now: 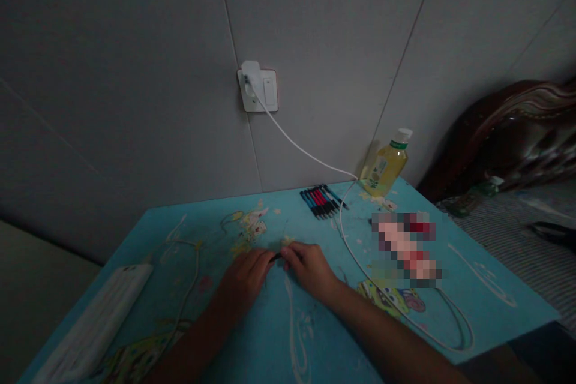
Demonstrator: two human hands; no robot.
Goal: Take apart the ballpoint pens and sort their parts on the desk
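- Table (pixel 256 342): blue, cartoon-printed, set against a grey wall.
- White bar (pixel 96 324): long, lying aslant at the left edge; kind not clear.
- Cord (pixel 197 264): pale, curving over the left part.
- Left hand (pixel 245 274): near middle; fingers clamped on the left end of the dark rod.
- Plug (pixel 251 79): white, seated in the socket (pixel 270 91) on the far wall.
- Dark rod (pixel 276 257): thin, bridging the two hands; ends hidden by fingers.
- Right hand (pixel 308 264): thumb and fingers pinched on the rod's right end.
- Pens (pixel 320 201): blue, red and dark, laid side by side, far beyond the right hand.
- Cable (pixel 306 150): white, running from plug to table, looped at near right.
- Bottle (pixel 387 167): yellow contents, white cap, upright at far right.
- Pixelated patch (pixel 407 246): right side; contents unreadable.
- Headboard (pixel 517 126): dark, tufted, beyond the table at far right.
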